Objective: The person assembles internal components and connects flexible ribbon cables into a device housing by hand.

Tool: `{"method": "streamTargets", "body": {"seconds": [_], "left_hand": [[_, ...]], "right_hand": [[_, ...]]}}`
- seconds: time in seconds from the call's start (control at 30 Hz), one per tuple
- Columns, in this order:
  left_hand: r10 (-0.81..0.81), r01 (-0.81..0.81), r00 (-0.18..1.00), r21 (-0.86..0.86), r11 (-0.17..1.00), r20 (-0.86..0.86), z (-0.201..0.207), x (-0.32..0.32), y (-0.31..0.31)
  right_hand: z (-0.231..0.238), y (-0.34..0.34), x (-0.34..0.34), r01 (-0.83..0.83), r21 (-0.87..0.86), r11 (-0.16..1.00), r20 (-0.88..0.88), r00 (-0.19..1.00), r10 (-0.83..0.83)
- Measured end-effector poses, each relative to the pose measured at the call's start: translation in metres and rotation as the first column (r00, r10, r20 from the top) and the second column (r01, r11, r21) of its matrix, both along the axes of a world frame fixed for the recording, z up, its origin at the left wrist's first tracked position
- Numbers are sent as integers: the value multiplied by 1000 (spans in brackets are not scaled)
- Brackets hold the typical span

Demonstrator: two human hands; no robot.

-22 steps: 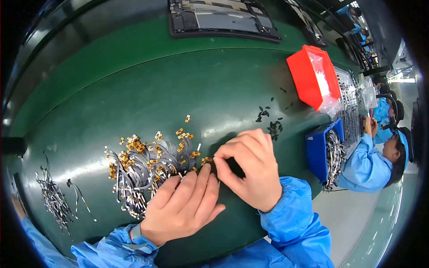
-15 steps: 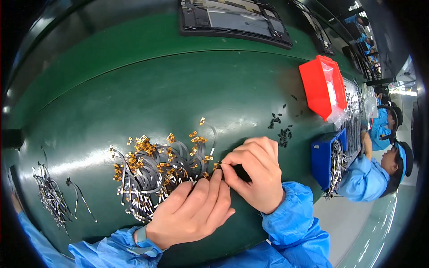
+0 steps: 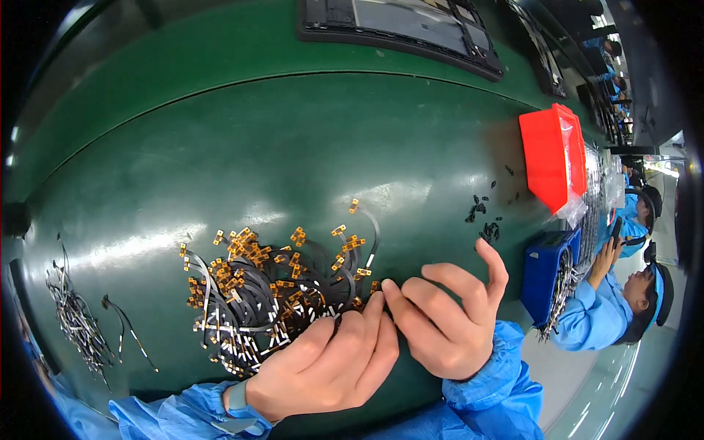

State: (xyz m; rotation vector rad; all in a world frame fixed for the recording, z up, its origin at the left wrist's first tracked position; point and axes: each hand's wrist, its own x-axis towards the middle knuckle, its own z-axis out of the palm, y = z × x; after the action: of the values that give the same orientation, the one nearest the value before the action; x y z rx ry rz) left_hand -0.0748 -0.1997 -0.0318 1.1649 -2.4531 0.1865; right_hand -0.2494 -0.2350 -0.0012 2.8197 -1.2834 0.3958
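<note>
My left hand [image 3: 323,367] is closed, its fingertips pinching a flex cable whose gold-orange end [image 3: 375,287] peeks out beside them. Most of that cable is hidden under the fingers. At its right, my right hand [image 3: 447,323] has its fingers spread, one raised toward the small black pieces [image 3: 490,232]. Another of its fingertips rests against the left fingertips at the cable end. A tangled heap of grey flex cables [image 3: 253,293] with orange and white ends lies beside and under my left hand.
A smaller bundle of cables [image 3: 81,323] and a separate cable pair [image 3: 128,334] lie at the left. On the right stand a red bin [image 3: 546,158] and a blue bin [image 3: 543,275] of cables, with a co-worker [image 3: 605,312] beyond. A dark device panel [image 3: 411,40] sits at the back.
The right hand's fingers have opened out from a pinch, one now lifted toward the black pieces. The left hand keeps its hold. The whole view has shifted slightly.
</note>
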Motion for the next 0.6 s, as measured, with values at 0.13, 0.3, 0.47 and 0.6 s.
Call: {"method": "streamTargets", "body": {"seconds": [0.13, 0.3, 0.47, 0.6], "left_hand": [[6, -5, 1000, 19, 1000, -14, 5, 4, 0], [-7, 7, 1000, -9, 1000, -19, 3, 2, 2], [69, -69, 997, -20, 997, -25, 8, 0, 0], [106, -108, 994, 31, 994, 36, 12, 3, 1]], "right_hand": [[3, -15, 1, -26, 85, 996, 84, 996, 19], [-3, -19, -26, -54, 292, 955, 236, 972, -17], [14, -26, -36, 30, 224, 974, 300, 949, -98], [26, -33, -61, 320, 119, 940, 373, 863, -341]]}}
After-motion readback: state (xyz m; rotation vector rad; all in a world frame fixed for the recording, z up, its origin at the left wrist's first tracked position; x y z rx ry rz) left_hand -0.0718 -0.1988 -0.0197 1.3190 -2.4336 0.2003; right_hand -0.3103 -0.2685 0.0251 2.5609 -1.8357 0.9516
